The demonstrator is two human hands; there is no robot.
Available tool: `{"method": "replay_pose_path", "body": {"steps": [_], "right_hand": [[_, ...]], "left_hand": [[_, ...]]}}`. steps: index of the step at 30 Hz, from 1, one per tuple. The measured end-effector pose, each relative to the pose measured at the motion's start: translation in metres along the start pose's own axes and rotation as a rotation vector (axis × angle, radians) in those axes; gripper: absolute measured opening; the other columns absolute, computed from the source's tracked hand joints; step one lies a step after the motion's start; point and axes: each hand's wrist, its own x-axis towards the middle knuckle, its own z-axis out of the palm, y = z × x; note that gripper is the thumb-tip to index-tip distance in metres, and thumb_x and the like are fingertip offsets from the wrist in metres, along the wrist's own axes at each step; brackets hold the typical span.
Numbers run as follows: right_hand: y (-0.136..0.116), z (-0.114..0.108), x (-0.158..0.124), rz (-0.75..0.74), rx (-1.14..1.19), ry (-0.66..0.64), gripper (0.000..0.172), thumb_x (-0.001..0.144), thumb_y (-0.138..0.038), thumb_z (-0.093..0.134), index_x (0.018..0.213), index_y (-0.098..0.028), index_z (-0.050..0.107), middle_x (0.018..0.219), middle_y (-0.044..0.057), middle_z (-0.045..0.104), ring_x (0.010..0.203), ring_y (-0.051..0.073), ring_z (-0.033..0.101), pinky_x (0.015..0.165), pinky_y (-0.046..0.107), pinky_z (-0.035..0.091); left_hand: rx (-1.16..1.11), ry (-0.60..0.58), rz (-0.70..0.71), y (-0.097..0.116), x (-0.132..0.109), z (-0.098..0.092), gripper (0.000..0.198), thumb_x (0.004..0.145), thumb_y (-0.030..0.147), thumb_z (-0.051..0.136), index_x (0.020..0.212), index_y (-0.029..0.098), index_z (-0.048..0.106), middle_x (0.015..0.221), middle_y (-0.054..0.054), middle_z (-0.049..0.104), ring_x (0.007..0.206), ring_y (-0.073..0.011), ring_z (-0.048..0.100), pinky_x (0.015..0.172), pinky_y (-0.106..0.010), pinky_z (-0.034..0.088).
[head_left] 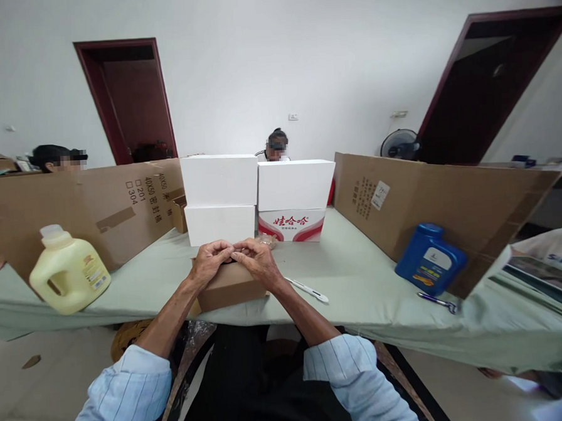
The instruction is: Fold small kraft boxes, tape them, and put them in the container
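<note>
My left hand (210,259) and my right hand (256,259) meet fingertip to fingertip above a small brown cardboard box (231,288) at the table's near edge. Both are closed in a pinch. Whatever lies between the fingertips is too small or hidden to make out. Just behind my right hand sits a crumpled, clear brownish bit of wrapping (267,240), partly covered. To the right of the box lies a white, slim pen-like tool (308,291), apart from my hands.
White boxes (220,181) and a red-and-white printed box (291,225) are stacked ahead. Cardboard panels (139,205) stand at both sides. A yellow jug (70,272) is left; a blue bottle (429,259) and a pen (436,301) are right. Two people sit beyond the panels and boxes.
</note>
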Motion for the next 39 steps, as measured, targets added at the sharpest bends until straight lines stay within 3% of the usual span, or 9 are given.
{"method": "replay_pose_path", "body": {"steps": [6, 23, 31, 34, 36, 39], "right_hand": [[0.009, 0.003, -0.005, 0.089, 0.096, -0.009, 0.031, 0.090, -0.050, 0.073, 0.092, -0.019, 0.079, 0.087, 0.006, 0.079, 0.078, 0.020, 0.072, 0.071, 0.029, 0.057], [0.006, -0.001, -0.006, 0.115, 0.211, -0.045, 0.043, 0.086, -0.062, 0.077, 0.080, -0.019, 0.075, 0.070, 0.001, 0.067, 0.065, 0.015, 0.057, 0.060, 0.026, 0.045], [-0.005, 0.002, -0.015, 0.110, 0.144, -0.026, 0.044, 0.085, -0.061, 0.075, 0.078, -0.018, 0.074, 0.077, 0.001, 0.071, 0.074, 0.016, 0.063, 0.072, 0.026, 0.051], [0.004, 0.009, -0.019, 0.154, 0.226, -0.025, 0.047, 0.082, -0.066, 0.078, 0.080, -0.019, 0.074, 0.081, 0.000, 0.071, 0.077, 0.015, 0.063, 0.073, 0.025, 0.050], [0.016, 0.013, -0.019, 0.195, 0.278, -0.034, 0.049, 0.076, -0.067, 0.084, 0.084, -0.019, 0.074, 0.083, 0.000, 0.070, 0.079, 0.015, 0.062, 0.072, 0.024, 0.050], [0.027, 0.015, -0.020, 0.188, 0.295, -0.035, 0.052, 0.073, -0.068, 0.086, 0.087, -0.019, 0.075, 0.084, -0.002, 0.069, 0.081, 0.013, 0.061, 0.071, 0.022, 0.048]], "left_hand": [[-0.004, 0.005, 0.005, -0.003, -0.001, 0.000, 0.041, 0.075, 0.057, 0.087, 0.077, 0.018, 0.075, 0.081, -0.003, 0.071, 0.079, -0.0168, 0.064, 0.078, -0.028, 0.056], [-0.037, -0.016, -0.032, -0.003, 0.001, -0.002, 0.039, 0.074, 0.054, 0.089, 0.077, 0.016, 0.078, 0.081, -0.005, 0.075, 0.074, -0.0154, 0.068, 0.070, -0.025, 0.057], [0.026, -0.079, -0.168, 0.000, -0.012, -0.009, 0.043, 0.072, 0.056, 0.091, 0.084, 0.015, 0.083, 0.090, -0.007, 0.081, 0.078, -0.0182, 0.074, 0.074, -0.024, 0.063], [0.112, -0.047, -0.232, -0.012, -0.010, -0.022, 0.046, 0.069, 0.062, 0.090, 0.090, 0.022, 0.085, 0.097, -0.005, 0.084, 0.083, -0.0259, 0.079, 0.076, -0.032, 0.070], [0.124, 0.057, -0.276, -0.026, -0.003, -0.031, 0.047, 0.062, 0.067, 0.091, 0.084, 0.026, 0.086, 0.093, -0.004, 0.085, 0.083, -0.0316, 0.081, 0.071, -0.038, 0.073], [0.035, 0.040, -0.307, -0.044, 0.005, -0.041, 0.046, 0.056, 0.066, 0.095, 0.080, 0.027, 0.087, 0.097, -0.006, 0.086, 0.083, -0.0354, 0.083, 0.069, -0.038, 0.075]]}}
